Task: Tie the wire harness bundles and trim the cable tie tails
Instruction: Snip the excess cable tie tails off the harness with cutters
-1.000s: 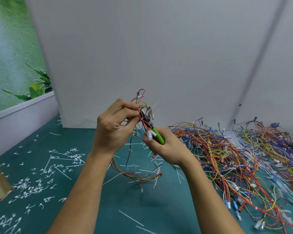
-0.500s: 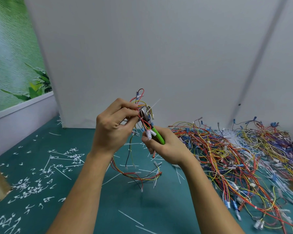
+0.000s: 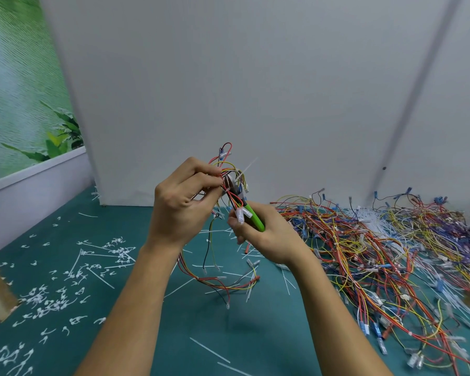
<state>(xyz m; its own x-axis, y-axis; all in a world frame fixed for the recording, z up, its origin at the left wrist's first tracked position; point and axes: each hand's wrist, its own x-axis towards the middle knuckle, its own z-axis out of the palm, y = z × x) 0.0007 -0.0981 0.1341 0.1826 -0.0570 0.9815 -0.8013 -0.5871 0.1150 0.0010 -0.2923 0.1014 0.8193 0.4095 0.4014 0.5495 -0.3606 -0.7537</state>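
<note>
No shift: left hand (image 3: 182,210) tight on harness (image 3: 229,172), right hand (image 3: 269,240) round cutters (image 3: 253,216).

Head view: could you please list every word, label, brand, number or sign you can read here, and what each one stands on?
None can be read in this view.
green-handled cutters in the right hand: no brand or marking shows.
white connectors on the wire harness bundle in the left hand: too small to read.
pile of harnesses: connectors too small and blurred.
leafy backdrop picture: no words.
</note>
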